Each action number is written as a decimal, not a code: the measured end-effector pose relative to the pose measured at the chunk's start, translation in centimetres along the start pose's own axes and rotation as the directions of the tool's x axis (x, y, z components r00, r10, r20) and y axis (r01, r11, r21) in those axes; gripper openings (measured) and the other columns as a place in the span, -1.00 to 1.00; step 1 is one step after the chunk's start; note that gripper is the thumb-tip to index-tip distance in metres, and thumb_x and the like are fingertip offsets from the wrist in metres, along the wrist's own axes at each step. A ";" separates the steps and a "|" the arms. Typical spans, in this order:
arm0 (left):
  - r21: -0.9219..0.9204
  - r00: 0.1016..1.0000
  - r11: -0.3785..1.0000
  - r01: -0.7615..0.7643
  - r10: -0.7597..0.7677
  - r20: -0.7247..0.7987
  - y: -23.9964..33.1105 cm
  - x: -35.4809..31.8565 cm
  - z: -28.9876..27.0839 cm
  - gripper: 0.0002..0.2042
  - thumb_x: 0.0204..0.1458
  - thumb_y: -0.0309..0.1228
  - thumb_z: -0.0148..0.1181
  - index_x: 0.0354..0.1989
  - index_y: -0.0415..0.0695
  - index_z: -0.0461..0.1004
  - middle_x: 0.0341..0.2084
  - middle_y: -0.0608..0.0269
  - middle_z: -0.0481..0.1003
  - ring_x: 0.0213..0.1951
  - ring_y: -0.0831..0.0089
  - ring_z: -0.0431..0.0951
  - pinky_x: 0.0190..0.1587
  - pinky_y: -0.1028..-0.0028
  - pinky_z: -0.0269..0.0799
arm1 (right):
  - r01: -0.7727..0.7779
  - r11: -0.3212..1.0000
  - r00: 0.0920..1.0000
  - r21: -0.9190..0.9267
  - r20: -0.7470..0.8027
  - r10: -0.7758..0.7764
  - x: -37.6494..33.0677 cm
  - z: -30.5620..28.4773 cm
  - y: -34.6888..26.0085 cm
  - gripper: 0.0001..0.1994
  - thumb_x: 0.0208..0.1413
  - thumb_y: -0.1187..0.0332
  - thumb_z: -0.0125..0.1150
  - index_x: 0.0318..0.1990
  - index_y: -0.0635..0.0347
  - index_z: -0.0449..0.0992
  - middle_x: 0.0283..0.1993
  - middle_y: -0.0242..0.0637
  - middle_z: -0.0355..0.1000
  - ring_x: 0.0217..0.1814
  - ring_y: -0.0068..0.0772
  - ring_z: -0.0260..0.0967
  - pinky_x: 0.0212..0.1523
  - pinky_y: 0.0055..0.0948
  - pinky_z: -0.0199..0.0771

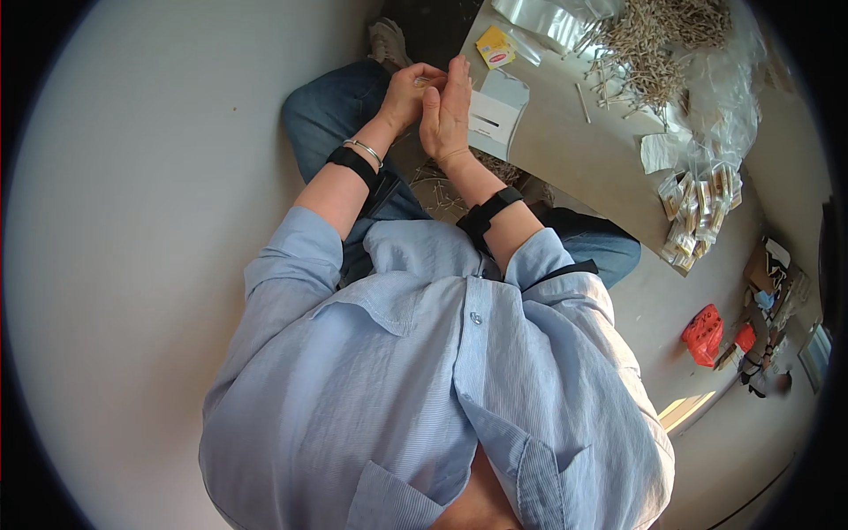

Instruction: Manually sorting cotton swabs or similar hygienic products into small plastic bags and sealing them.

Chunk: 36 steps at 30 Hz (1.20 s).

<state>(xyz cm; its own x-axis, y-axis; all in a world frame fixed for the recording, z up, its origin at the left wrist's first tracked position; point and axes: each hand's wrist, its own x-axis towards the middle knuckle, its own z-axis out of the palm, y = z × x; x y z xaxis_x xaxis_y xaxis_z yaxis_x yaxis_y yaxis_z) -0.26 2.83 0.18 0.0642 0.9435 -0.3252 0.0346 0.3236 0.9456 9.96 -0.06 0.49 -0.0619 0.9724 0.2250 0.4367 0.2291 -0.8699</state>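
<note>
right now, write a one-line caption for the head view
Left hand and right hand close together by a table with piled sticks, a yellow pack and clear packets.

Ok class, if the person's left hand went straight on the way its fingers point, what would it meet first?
Most likely the right hand, just beside the left hand; whether they already touch is unclear.

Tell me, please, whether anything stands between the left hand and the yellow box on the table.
Yes: in this view, the right hand stands between the left hand and the yellow box. Past it, only tabletop shows.
</note>
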 end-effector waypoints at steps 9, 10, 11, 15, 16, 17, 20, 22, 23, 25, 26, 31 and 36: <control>0.276 0.985 0.946 -0.169 0.175 0.004 -1.6 0.0 -0.8 -0.76 0.03 -0.38 0.12 -0.14 -0.20 0.40 -0.21 0.13 0.46 -0.16 0.33 0.45 -0.06 0.44 0.36 | 0.085 0.984 0.993 -0.159 0.091 -0.072 0.2 -0.3 -0.4 -0.35 0.17 0.16 -0.08 0.28 0.42 -0.07 0.35 0.21 -0.14 0.43 0.24 -0.35 0.38 -0.03 -0.35; 0.558 0.950 0.788 -0.261 0.311 0.005 -0.8 -0.6 -0.7 -0.76 0.05 -0.36 0.09 -0.13 -0.19 0.39 -0.17 0.08 0.43 -0.11 0.23 0.44 -0.01 0.39 0.34 | 0.088 0.982 0.994 -0.167 0.074 -0.077 0.7 -1.2 -0.2 -0.35 0.17 0.16 -0.08 0.28 0.42 -0.07 0.35 0.21 -0.14 0.43 0.24 -0.35 0.38 -0.03 -0.35; 0.640 0.933 0.722 -0.263 0.359 -0.021 -0.7 -0.7 -0.5 -0.76 0.09 -0.35 0.04 -0.11 -0.17 0.40 -0.12 0.02 0.39 -0.02 0.08 0.35 0.08 0.28 0.25 | 0.089 0.968 0.996 -0.233 0.010 -0.089 1.1 -2.6 0.2 -0.36 0.14 0.21 -0.02 0.27 0.42 -0.05 0.34 0.20 -0.12 0.42 0.23 -0.31 0.37 -0.04 -0.31; 0.832 0.778 0.456 -0.316 0.626 -0.047 1.0 -2.3 1.0 -0.73 0.04 -0.42 0.09 -0.06 -0.12 0.38 -0.03 0.10 0.33 0.10 0.15 0.24 0.19 0.18 0.11 | -0.304 0.816 0.926 -0.492 -0.352 0.132 3.8 -9.4 3.8 -0.33 0.00 0.24 0.18 0.23 0.33 0.06 0.32 0.06 -0.13 0.37 0.13 -0.24 0.31 0.04 -0.25; 0.834 0.775 0.450 -0.319 0.631 -0.044 1.5 -2.8 1.8 -0.73 0.04 -0.42 0.09 -0.06 -0.12 0.38 -0.03 0.10 0.33 0.10 0.15 0.24 0.19 0.18 0.11 | -0.379 0.780 0.894 -0.498 -0.414 0.171 4.7 -11.3 5.2 -0.34 0.00 0.20 0.19 0.23 0.25 0.09 0.31 0.04 -0.13 0.35 0.10 -0.24 0.30 0.04 -0.26; 0.832 0.762 0.375 -0.409 0.642 0.085 2.0 -3.3 2.7 -0.72 0.02 -0.42 0.10 -0.06 -0.12 0.38 -0.03 0.10 0.33 0.11 0.15 0.24 0.19 0.20 0.10 | -0.451 0.740 0.858 -0.499 -0.472 0.205 5.5 -12.8 6.4 -0.35 0.00 0.16 0.20 0.23 0.18 0.12 0.31 0.01 -0.13 0.34 0.08 -0.23 0.29 0.04 -0.26; 0.781 0.718 0.280 -0.559 0.635 0.286 2.2 -4.0 5.0 -0.69 -0.05 -0.46 0.15 -0.07 -0.10 0.39 -0.03 0.15 0.33 0.12 0.15 0.24 0.20 0.19 0.12 | -0.498 0.711 0.853 -0.496 -0.428 0.299 6.8 -15.0 7.8 -0.39 0.01 0.13 0.18 0.22 0.06 0.18 0.30 0.02 -0.12 0.33 0.08 -0.24 0.28 0.04 -0.29; 0.719 0.681 0.242 -0.651 0.605 0.413 1.8 -4.5 6.5 -0.67 -0.09 -0.54 0.15 -0.09 -0.10 0.40 -0.05 0.17 0.35 0.09 0.17 0.27 0.17 0.21 0.18 | -0.460 0.685 0.882 -0.565 -0.383 0.277 6.6 -14.8 8.8 -0.49 0.02 0.11 0.16 0.14 0.03 0.30 0.26 -0.05 0.01 0.31 0.04 -0.15 0.28 0.01 -0.21; 0.688 0.646 0.220 -0.692 0.615 0.453 1.6 -4.3 7.5 -0.67 -0.11 -0.56 0.13 -0.10 -0.11 0.41 -0.06 0.18 0.35 0.08 0.18 0.29 0.15 0.24 0.22 | -0.376 0.733 0.912 -0.567 -0.369 0.182 6.5 -15.0 9.7 -0.54 0.03 0.13 0.15 0.09 0.05 0.34 0.23 -0.10 0.08 0.29 0.01 -0.09 0.27 -0.01 -0.16; 0.644 0.613 0.214 -0.735 0.618 0.493 0.7 -3.8 8.9 -0.67 -0.13 -0.59 0.09 -0.12 -0.12 0.42 -0.08 0.20 0.37 0.05 0.21 0.32 0.12 0.29 0.26 | -0.245 0.752 0.922 -0.613 -0.386 -0.015 5.5 -14.7 10.4 -0.66 0.03 0.18 0.16 -0.05 0.09 0.44 0.09 -0.20 0.28 0.20 -0.07 0.11 0.21 -0.11 0.06; 0.621 0.605 0.228 -0.750 0.616 0.505 0.4 -3.8 9.2 -0.67 -0.14 -0.59 0.06 -0.13 -0.12 0.43 -0.09 0.21 0.37 0.04 0.23 0.33 0.10 0.32 0.28 | -0.240 0.764 0.932 -0.599 -0.362 0.009 4.8 -14.9 10.3 -0.66 0.03 0.18 0.16 -0.05 0.09 0.44 0.09 -0.20 0.28 0.20 -0.07 0.11 0.21 -0.11 0.06; 0.650 0.593 0.183 -0.737 0.637 0.493 -0.3 -3.5 9.2 -0.66 -0.14 -0.56 0.03 -0.11 -0.08 0.44 -0.10 0.24 0.38 0.00 0.25 0.34 0.09 0.33 0.30 | -0.073 0.794 0.949 -0.603 -0.287 -0.131 3.0 -15.4 9.9 -0.80 0.00 0.31 0.21 -0.19 0.09 0.51 -0.04 -0.29 0.39 0.12 -0.14 0.23 0.10 -0.23 0.23; 0.679 0.592 0.136 -0.722 0.629 0.503 -0.2 -3.5 9.3 -0.63 -0.14 -0.54 0.04 -0.07 -0.04 0.43 -0.11 0.27 0.38 -0.02 0.24 0.34 0.09 0.33 0.30 | -0.005 0.835 0.953 -0.550 -0.256 -0.163 0.8 -15.5 8.9 -0.86 -0.03 0.37 0.24 -0.27 0.03 0.53 -0.08 -0.41 0.44 0.09 -0.18 0.26 0.09 -0.25 0.24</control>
<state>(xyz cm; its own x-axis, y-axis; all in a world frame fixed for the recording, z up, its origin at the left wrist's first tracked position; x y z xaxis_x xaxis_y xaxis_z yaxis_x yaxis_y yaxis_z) 8.79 -1.19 1.00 0.5617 0.7262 0.3963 0.6355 -0.6855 0.3554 27.68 2.10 -0.24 0.0997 0.8776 0.4689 0.8584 0.1624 -0.4865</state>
